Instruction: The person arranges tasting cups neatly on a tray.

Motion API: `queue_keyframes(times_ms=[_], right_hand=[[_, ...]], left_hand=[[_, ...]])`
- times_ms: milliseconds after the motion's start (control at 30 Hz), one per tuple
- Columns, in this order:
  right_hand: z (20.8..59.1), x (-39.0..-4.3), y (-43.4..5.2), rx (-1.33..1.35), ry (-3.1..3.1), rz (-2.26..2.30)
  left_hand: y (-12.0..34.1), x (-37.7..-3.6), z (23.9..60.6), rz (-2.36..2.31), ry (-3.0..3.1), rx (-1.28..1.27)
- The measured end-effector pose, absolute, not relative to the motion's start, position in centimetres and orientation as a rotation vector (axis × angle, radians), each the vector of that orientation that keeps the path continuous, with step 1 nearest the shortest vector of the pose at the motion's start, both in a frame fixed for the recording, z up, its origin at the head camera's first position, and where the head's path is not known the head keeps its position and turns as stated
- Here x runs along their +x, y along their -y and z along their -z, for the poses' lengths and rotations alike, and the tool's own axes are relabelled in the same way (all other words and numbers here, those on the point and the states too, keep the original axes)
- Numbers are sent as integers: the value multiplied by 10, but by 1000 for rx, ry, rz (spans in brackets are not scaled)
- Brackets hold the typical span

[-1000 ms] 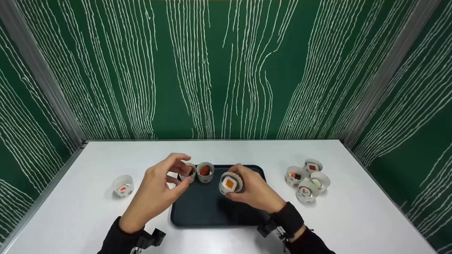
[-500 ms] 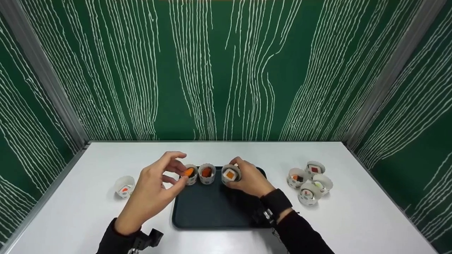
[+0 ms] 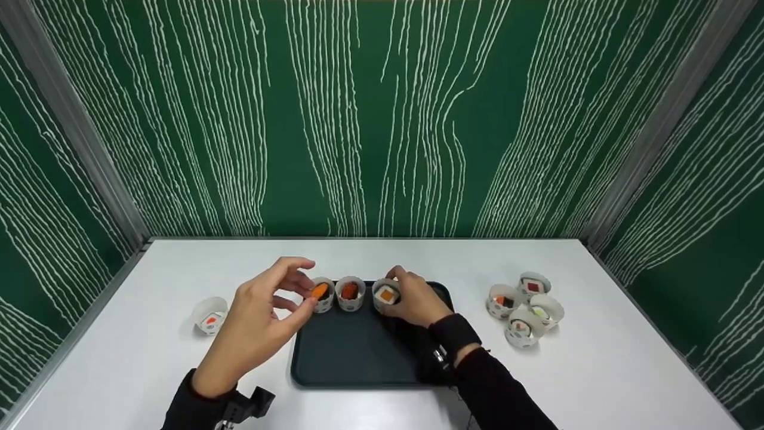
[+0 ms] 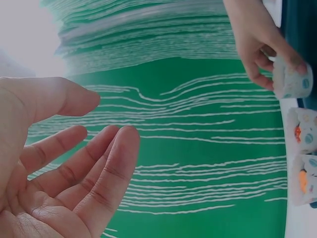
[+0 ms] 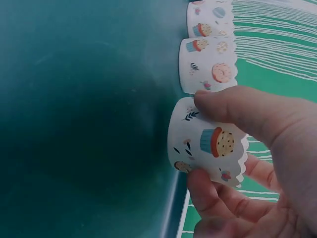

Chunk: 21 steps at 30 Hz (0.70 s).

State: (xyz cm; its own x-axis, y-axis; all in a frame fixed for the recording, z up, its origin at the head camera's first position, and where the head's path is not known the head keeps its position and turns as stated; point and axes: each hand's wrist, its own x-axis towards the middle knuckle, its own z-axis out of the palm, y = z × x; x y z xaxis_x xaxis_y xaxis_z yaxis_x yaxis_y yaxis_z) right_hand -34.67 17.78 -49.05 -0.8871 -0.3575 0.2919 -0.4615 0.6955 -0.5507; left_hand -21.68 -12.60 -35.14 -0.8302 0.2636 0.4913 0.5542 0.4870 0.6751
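Head view, held cup: The right hand (image 3: 416, 301) grips a paper cup (image 3: 378, 303), thumb at the near side and fingers at the far side; it stands between 12 and 1 o'clock of the dark tray (image 3: 352, 352).
Head view, row: The middle cup (image 3: 350, 306) is at 11 o'clock of the tray, the end cup (image 3: 324, 307) between 10 and 11.
Head view, table: On the white table (image 3: 149, 370), a lone cup (image 3: 202, 306) lies toward 9 o'clock from the tray, a cluster of cups (image 3: 532, 316) toward 3.
Step in hand: It seems to be the setting down of the held cup as third in the row.
Next move: Probably it calls for a flat base first, then a gentle parting of the fingers, so that the thin wall is not dragged.
Filling: The held cup contains a white sushi piece (image 3: 387, 294) with an orange square centre.
Left wrist view, left hand: The left hand (image 4: 69, 173) has thumb and fingers apart, with nothing between them.
Right wrist view, cup's look: White wall, printed cupcakes and leaves, scalloped rim; it looks nearly upright, just beside the middle cup at 12 o'clock from it. Whether the base fully touches the tray, one cannot tell.
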Motion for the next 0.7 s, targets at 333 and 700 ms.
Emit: queue_keyframes(times_ms=[333, 700], right_hand=[[468, -327, -162, 640, 2803, -946], [512, -359, -177, 647, 2703, -939]], left_hand=[[131, -214, 353, 1257, 2420, -626], [127, -218, 352, 1262, 2416, -650]])
